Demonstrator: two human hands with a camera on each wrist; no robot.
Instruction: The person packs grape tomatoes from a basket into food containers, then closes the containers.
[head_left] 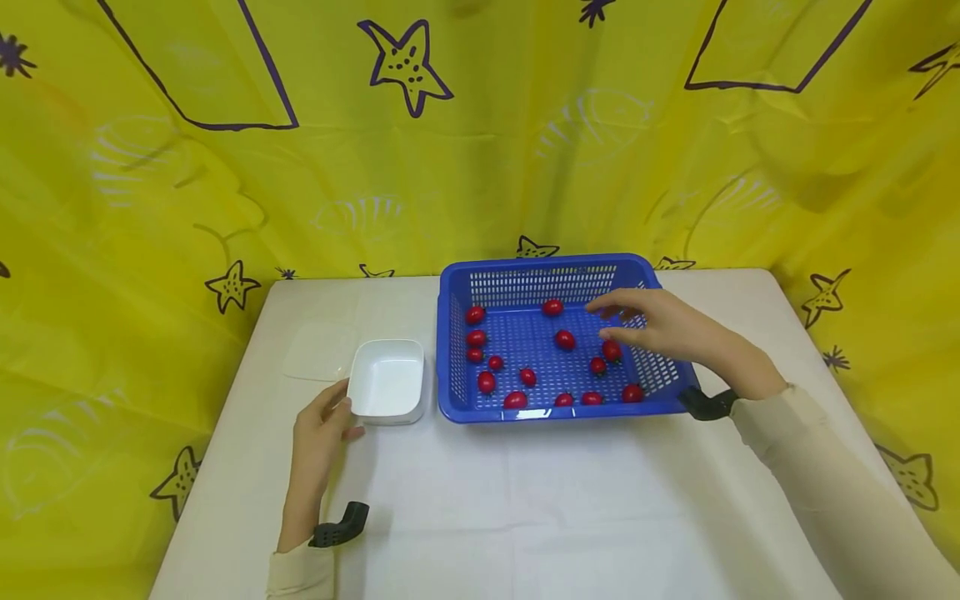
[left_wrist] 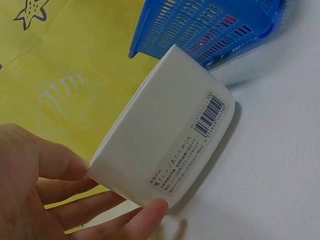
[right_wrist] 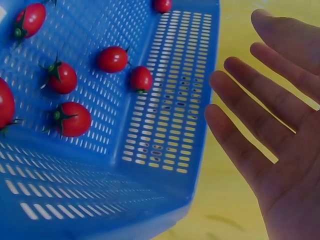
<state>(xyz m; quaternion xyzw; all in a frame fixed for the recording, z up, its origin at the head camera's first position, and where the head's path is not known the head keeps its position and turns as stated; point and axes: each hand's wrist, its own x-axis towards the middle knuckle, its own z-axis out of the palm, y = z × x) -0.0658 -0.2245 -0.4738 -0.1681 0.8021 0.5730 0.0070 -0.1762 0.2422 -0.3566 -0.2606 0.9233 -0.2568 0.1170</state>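
Note:
My left hand point(head_left: 318, 429) holds a small white square container point(head_left: 387, 379) by its near left corner. In the left wrist view the fingertips sit around that corner, and a printed barcode label point(left_wrist: 210, 117) faces the camera. To the right stands a blue plastic basket point(head_left: 551, 414), with several red cherry tomatoes point(head_left: 565, 339) lying spread over its slotted floor. Over the basket's right side hovers my right hand point(head_left: 652, 321), its fingers loosely extended and apart from the tomatoes. The right wrist view shows that hand point(right_wrist: 280, 115) with nothing in its fingers.
A clear flat lid point(head_left: 322, 350) lies left of the white container on the white-covered table point(head_left: 525, 500). Behind the table and along its sides hangs a yellow curtain point(head_left: 480, 167) with drawn starfish and fish. Each wrist wears a black band point(head_left: 341, 527).

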